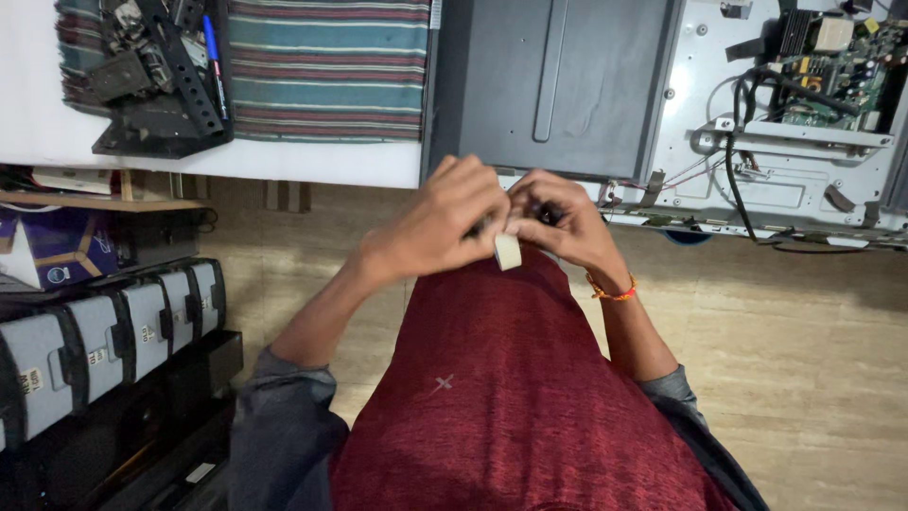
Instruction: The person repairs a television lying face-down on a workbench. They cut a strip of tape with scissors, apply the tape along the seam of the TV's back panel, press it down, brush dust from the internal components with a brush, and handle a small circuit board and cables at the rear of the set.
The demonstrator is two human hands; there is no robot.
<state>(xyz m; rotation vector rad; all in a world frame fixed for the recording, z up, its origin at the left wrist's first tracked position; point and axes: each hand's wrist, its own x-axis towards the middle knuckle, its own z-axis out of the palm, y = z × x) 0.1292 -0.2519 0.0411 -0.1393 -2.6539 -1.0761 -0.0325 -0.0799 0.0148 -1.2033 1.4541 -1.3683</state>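
The left hand [452, 220] and the right hand [558, 220] meet fingertip to fingertip in front of the chest, just below the edge of an opened flat-screen chassis [662, 114] on the white table [284, 161]. A small pale roll of tape [508, 251] hangs beneath the left fingertips, which pinch it against the right ones. The right fingers close around a small dark object [547, 212], mostly hidden, so its kind cannot be told

A small off-white roll of tape [508, 251] is held upright between the fingertips, hanging just below them above the red shirt; a small dark part [547, 212] is pinched beside it.
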